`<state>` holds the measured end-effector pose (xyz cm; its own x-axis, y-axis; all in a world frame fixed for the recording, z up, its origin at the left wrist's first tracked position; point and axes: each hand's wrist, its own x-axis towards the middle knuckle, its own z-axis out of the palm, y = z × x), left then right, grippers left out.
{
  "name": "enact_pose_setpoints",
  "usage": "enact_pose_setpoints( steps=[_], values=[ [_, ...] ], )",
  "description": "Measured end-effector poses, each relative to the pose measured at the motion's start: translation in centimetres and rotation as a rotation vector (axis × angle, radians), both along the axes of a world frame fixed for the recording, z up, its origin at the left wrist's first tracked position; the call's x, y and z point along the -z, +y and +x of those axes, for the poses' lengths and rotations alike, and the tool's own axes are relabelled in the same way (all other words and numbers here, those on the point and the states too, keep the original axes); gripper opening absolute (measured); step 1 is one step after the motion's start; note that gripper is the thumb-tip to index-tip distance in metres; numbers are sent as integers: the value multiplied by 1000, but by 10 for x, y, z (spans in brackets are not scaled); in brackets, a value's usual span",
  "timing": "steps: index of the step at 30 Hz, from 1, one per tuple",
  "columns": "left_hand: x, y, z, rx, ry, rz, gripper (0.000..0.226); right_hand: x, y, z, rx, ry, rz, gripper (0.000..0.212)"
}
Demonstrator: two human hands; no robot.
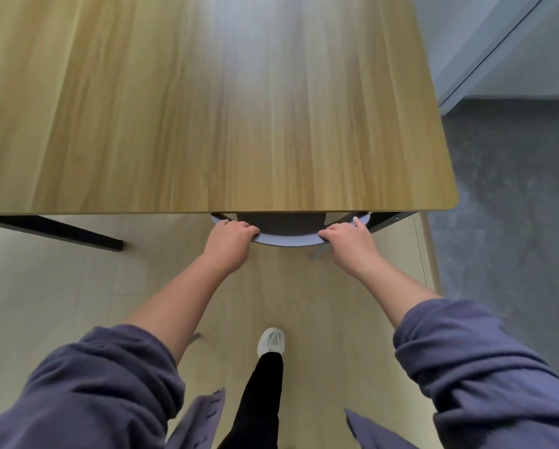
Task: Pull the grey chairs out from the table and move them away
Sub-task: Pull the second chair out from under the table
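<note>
A grey chair [288, 239] is tucked under the near edge of the wooden table [207, 108]. Only its curved backrest rim and a strip of dark seat show below the tabletop; the rest is hidden beneath it. My left hand [231, 243] grips the left part of the backrest rim with fingers curled over it. My right hand [351, 243] grips the right part of the rim the same way. One chair leg [318, 252] shows beside my right hand.
A black table leg [61, 233] slants across the floor at left, and a black bracket [388, 218] sits under the right corner. My foot in a white shoe [271, 340] stands on the light floor behind the chair. Grey carpet [514, 238] lies to the right.
</note>
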<state>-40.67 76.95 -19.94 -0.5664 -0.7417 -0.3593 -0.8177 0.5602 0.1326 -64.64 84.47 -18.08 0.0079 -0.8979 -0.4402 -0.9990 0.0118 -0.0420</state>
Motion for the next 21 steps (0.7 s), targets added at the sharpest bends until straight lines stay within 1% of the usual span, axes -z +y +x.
enact_pose_setpoints(
  steps=[2, 5, 8, 10, 14, 16, 19, 21],
  values=[
    [2, -6, -3, -7, 9, -6, 43, 7, -8, -3, -27, 8, -15, 43],
    [1, -10, -11, -10, -6, 14, 48, 10, -13, -6, -41, 9, -29, 31],
    [3, -10, -15, -17, -16, 5, 47, 8, -16, -6, -11, -6, -9, 23],
    [5, -7, -15, -33, -27, 12, 45, 6, -17, -6, -36, 2, 27, 22],
    [6, -2, -15, -63, -53, 58, 46, 4, -13, -7, -89, 19, 76, 26],
    [5, 4, -15, -74, -61, 74, 47, 3, -7, -7, -106, 22, 91, 24],
    [6, 21, -11, -88, -67, 100, 47, 2, 8, -5, -142, 38, 119, 29],
    [6, 34, -6, -91, -76, 114, 47, 1, 18, -3, -163, 41, 139, 28]
  ],
)
